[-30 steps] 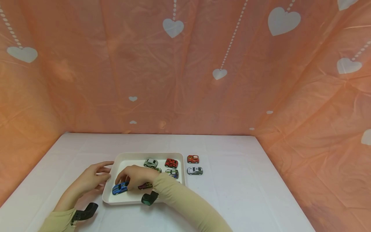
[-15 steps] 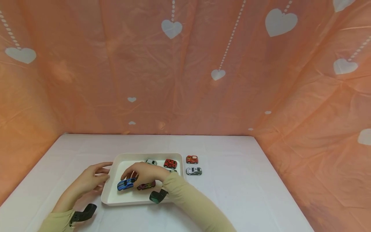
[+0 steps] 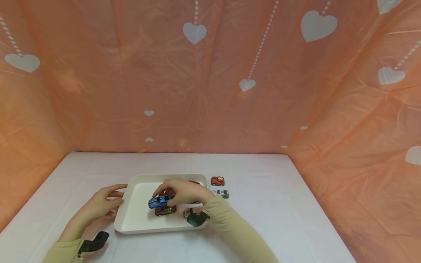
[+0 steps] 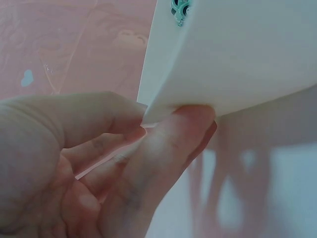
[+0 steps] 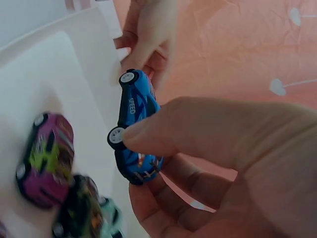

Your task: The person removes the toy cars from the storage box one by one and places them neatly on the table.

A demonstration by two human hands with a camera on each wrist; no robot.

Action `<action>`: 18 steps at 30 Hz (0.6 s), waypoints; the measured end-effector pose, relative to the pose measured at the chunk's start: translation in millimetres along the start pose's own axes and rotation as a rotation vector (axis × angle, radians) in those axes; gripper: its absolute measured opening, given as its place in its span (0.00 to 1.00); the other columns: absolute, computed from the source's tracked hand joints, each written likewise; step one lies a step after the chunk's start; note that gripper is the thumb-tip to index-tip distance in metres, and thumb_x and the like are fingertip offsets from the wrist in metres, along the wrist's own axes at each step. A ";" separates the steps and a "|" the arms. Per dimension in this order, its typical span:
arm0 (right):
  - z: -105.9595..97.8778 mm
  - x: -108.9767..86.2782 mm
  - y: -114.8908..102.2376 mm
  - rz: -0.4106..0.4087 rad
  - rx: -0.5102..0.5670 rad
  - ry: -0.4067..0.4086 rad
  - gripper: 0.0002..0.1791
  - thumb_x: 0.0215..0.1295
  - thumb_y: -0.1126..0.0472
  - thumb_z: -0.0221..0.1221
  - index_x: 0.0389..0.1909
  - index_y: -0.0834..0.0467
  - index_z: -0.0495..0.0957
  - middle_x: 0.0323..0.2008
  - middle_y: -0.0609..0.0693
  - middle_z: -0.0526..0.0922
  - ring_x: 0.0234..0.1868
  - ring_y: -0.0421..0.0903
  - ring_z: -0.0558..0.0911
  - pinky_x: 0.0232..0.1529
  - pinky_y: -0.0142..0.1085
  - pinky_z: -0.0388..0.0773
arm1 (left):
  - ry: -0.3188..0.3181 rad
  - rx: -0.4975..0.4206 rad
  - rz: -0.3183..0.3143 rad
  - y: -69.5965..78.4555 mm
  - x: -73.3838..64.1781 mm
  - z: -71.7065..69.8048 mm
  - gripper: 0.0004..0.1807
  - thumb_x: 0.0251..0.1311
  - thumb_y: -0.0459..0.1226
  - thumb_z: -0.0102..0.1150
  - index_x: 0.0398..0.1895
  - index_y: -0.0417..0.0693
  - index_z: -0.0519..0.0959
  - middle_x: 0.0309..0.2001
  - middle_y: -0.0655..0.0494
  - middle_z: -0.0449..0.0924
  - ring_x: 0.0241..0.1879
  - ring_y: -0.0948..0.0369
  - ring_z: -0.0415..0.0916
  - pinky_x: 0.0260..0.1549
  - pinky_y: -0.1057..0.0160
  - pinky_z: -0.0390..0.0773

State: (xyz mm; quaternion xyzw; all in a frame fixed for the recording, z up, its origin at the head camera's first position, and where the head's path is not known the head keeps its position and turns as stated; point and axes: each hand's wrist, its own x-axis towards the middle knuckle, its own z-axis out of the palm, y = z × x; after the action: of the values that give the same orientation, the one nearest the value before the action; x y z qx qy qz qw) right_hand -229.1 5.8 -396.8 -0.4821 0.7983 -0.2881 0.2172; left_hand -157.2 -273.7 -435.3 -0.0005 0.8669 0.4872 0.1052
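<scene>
In the head view my right hand (image 3: 185, 190) holds a small blue toy car (image 3: 158, 201) above the middle of a white tray (image 3: 131, 221). The right wrist view shows the blue car (image 5: 134, 106) pinched between thumb and fingers, its side marked "SPEED". Below it in the tray sits a purple toy car (image 3: 165, 210) with green markings. My left hand (image 3: 100, 202) lies at the tray's left edge, fingers extended. Close up in the left wrist view, its fingertips touch the tray's wall (image 4: 237, 59). Some cars are partly hidden behind my right hand and wrist.
Right of the tray, a red toy car (image 3: 217, 181) and a white toy car (image 3: 224, 193) stand on the white tablecloth (image 3: 256, 204). A brown toy car (image 3: 188, 212) is inside the tray's right part. An orange curtain with hearts (image 3: 197, 91) closes off the back.
My right hand has lifted the blue car from the tray's left part and carried it rightward, over the purple car. The left hand keeps its place at the tray's edge.
</scene>
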 end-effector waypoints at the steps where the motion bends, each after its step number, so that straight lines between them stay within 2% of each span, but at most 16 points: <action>1: -2.9 -4.1 0.8 -0.007 -0.003 0.004 0.26 0.53 0.75 0.62 0.53 0.53 0.79 0.42 0.38 0.79 0.42 0.31 0.76 0.43 0.24 0.73 | -0.001 -0.001 0.001 0.2 0.0 -0.2 0.31 0.63 0.28 0.53 0.68 0.30 0.57 0.53 0.26 0.70 0.34 0.54 0.79 0.24 0.57 0.80; 5: -13.5 -21.0 4.3 -0.029 0.019 0.030 0.25 0.54 0.74 0.62 0.54 0.55 0.78 0.47 0.41 0.78 0.45 0.33 0.75 0.47 0.28 0.74 | -0.007 -0.008 0.006 1.6 -1.0 -0.9 0.31 0.63 0.28 0.53 0.68 0.30 0.56 0.53 0.25 0.70 0.34 0.53 0.80 0.25 0.57 0.80; 10: -22.2 -40.7 11.1 -0.040 0.031 0.085 0.25 0.54 0.74 0.62 0.54 0.55 0.79 0.47 0.42 0.79 0.44 0.35 0.76 0.48 0.34 0.76 | -0.007 -0.002 0.014 2.2 -1.3 -1.6 0.31 0.63 0.28 0.53 0.68 0.30 0.56 0.53 0.25 0.70 0.34 0.53 0.80 0.24 0.57 0.79; 18: -30.4 -70.9 19.4 -0.023 0.062 0.141 0.23 0.55 0.76 0.62 0.52 0.56 0.79 0.46 0.44 0.80 0.43 0.38 0.77 0.47 0.35 0.75 | -0.009 -0.004 0.022 1.2 -1.3 -0.6 0.32 0.63 0.28 0.54 0.68 0.29 0.56 0.53 0.26 0.70 0.34 0.53 0.79 0.24 0.58 0.80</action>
State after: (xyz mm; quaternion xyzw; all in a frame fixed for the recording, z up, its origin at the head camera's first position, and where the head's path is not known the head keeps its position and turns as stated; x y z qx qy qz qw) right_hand -229.4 84.0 -382.4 -0.4630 0.7967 -0.3483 0.1719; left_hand -156.2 -273.7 -433.7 0.0111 0.8654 0.4901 0.1036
